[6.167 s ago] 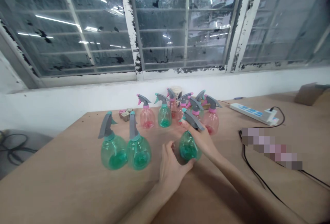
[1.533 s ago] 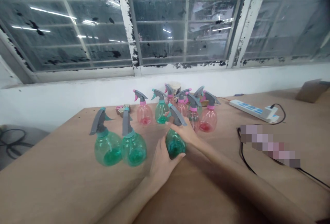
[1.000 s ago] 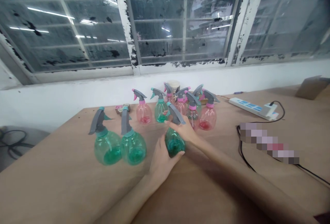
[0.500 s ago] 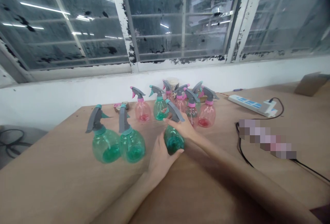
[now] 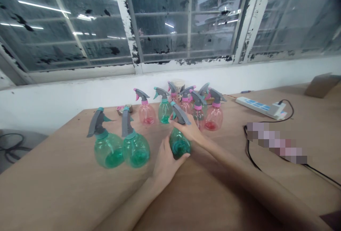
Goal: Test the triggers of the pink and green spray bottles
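Note:
Between my hands is a green spray bottle [image 5: 180,143] with a grey and teal spray head, its base tipped towards me. My left hand [image 5: 167,161] wraps the lower body of the bottle, thumb along the base. My right hand [image 5: 188,128] closes round the neck, just under the spray head; part of its fingers is hidden behind it. To the left stand two more green spray bottles, the outer one [image 5: 108,150] and the inner one [image 5: 136,151], side by side, with green liquid low inside.
Behind my hands stand several spray bottles, among them a pink one [image 5: 147,113], a green one [image 5: 165,111] and another pink one [image 5: 214,117]. A paper cup [image 5: 179,84] is near the wall. On the right lie a white power strip [image 5: 259,108] and a brown box [image 5: 321,84].
The view has shifted very slightly. Both hands keep the same hold on the green spray bottle, and the other bottles stay in place.

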Available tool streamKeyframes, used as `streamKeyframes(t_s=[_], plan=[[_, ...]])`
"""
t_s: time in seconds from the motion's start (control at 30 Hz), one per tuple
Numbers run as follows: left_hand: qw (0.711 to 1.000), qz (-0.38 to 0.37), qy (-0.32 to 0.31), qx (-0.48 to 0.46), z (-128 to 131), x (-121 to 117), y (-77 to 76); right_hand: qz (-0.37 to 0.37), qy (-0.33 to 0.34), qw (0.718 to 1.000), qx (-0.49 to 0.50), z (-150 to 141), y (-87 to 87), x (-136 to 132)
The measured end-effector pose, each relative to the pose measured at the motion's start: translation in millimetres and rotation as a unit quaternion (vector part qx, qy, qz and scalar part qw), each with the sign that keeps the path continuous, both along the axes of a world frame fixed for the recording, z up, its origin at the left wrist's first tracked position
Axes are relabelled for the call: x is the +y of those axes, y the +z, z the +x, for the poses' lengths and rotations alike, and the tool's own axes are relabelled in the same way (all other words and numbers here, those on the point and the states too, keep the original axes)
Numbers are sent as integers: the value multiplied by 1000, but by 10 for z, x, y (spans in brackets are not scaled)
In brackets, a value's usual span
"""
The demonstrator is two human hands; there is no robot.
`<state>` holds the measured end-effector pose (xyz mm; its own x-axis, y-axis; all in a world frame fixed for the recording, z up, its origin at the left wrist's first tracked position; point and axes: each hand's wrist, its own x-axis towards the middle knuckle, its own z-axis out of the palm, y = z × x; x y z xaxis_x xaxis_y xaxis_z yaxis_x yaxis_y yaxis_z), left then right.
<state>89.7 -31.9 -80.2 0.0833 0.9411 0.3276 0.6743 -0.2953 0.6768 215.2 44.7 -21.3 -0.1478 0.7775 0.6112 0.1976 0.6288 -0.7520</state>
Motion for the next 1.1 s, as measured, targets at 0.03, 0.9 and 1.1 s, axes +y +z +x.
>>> streamKeyframes(t_s=[0.03,0.9,1.1], plan=[[1000,-1,4,4,-1,5,-7,-2,3,1000,2,1,-13,8],[1000,2,2,0,-5,-3,2,-41,50,998,28,5,-103,32],[1000,-8,12,8,4,-5,10,-26,45,998,30,11,-88,21]])
